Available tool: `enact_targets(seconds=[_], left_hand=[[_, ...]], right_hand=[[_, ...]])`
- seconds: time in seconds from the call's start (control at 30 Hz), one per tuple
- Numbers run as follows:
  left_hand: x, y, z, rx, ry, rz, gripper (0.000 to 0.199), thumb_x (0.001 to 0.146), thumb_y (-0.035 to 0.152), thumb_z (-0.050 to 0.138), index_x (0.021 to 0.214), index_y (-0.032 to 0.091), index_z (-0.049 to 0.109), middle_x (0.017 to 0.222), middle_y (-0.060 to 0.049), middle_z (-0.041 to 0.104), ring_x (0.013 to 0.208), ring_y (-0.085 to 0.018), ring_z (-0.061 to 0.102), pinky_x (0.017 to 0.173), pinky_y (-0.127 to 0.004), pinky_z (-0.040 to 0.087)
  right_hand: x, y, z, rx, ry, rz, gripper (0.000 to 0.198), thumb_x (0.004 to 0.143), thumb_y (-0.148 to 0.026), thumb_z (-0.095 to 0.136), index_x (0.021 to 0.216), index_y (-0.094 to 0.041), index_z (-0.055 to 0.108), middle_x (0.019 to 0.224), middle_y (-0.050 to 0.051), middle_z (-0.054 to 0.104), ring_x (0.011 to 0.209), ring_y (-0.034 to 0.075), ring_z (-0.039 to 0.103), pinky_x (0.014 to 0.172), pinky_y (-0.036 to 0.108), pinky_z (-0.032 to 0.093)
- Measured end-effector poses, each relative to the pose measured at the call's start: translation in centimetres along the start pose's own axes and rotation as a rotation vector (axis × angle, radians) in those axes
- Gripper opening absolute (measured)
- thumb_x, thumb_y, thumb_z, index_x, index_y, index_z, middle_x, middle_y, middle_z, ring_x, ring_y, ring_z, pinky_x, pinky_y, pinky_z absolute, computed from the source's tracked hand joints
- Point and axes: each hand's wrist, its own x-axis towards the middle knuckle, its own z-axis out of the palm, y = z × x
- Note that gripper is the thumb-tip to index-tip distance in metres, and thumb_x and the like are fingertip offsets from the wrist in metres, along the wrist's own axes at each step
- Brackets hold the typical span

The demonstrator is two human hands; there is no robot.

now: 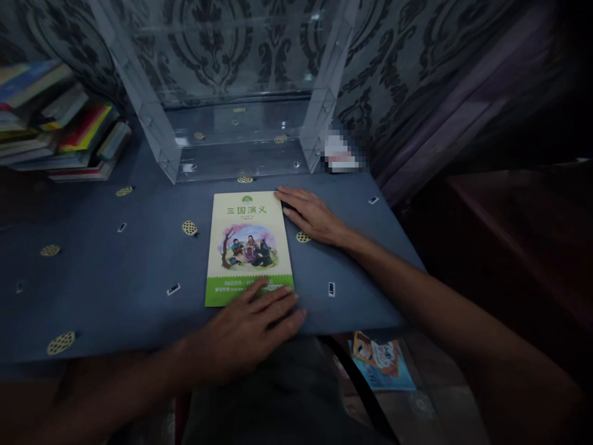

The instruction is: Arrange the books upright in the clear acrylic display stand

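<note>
A closed paperback book lies face up on the blue table cover, its pale cover banded in green along the bottom and printed with a picture of seated figures. Over its lower right corner rests my left hand, fingers stretched and spread, hiding part of the green band. My right hand lies at the upper right edge of the book, with its fingertips touching that edge and its fingers extended. Neither hand grips the book; it lies flat.
Behind the book stands a clear acrylic shelf against the patterned wall. Several books are stacked at the back left. A pixelated item sits right of the shelf. Below the table's front edge lies another blue book.
</note>
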Motion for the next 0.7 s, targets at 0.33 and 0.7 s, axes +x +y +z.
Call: enact_targets(seconds=[0.33,0.7], left_hand=[[-6.2,-5.6,-1.7,0.111,0.053,-0.43,0.057,0.103,0.056,0.044,0.151,0.025,0.046,0.154,-0.012,0.054,0.144,-0.028,0.048,0.122,-0.059,0.032],[4.3,-6.3,-7.3,0.016,-0.099,-0.682,0.044,0.102,0.046,0.046,0.135,0.021,0.059,0.139,-0.012,0.065,0.117,-0.029,0.067,0.096,-0.043,0.057]], right_hand=[[0.6,-0.1,0.0,0.071,0.052,-0.026,0.043,0.101,-0.034,0.046,0.138,-0.016,0.06,0.143,0.016,0.061,0.135,0.031,0.054,0.114,0.056,0.04],[0.8,-0.2,-0.3,0.418,0.243,0.19,0.037,0.093,-0.013,0.042,0.123,-0.018,0.064,0.094,0.006,0.076,0.089,0.021,0.068,0.089,0.038,0.052]])
